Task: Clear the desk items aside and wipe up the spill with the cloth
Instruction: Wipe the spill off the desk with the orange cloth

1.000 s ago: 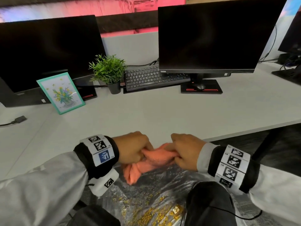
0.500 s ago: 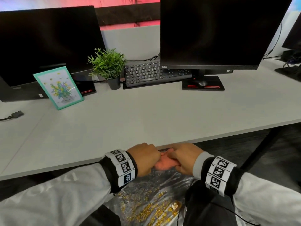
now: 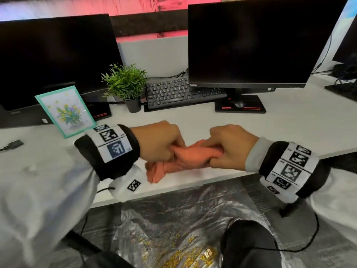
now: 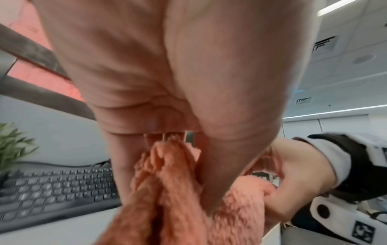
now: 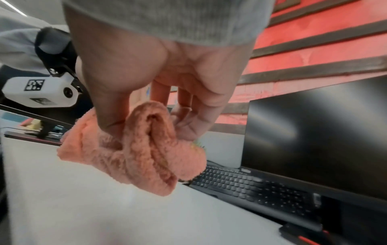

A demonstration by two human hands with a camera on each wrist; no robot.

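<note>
A bunched orange cloth (image 3: 185,159) is held between both hands above the front edge of the white desk (image 3: 193,124). My left hand (image 3: 160,144) grips its left end and my right hand (image 3: 228,147) grips its right end, fists close together. A loose tail of the cloth hangs below the left hand. In the left wrist view the cloth (image 4: 167,190) runs from the left palm to the right hand (image 4: 293,179). The right wrist view shows the cloth (image 5: 142,149) folded in curled fingers. No spill is visible on the desk.
At the back stand two dark monitors (image 3: 251,41), a keyboard (image 3: 173,91), a small potted plant (image 3: 127,84) and a framed flower picture (image 3: 65,111). A cable plug (image 3: 13,145) lies at the far left. Below the desk edge lies crinkled plastic (image 3: 173,219) with yellow bits.
Both hands have risen with the cloth from below the desk edge to above the desk's front part. Both still grip it.
</note>
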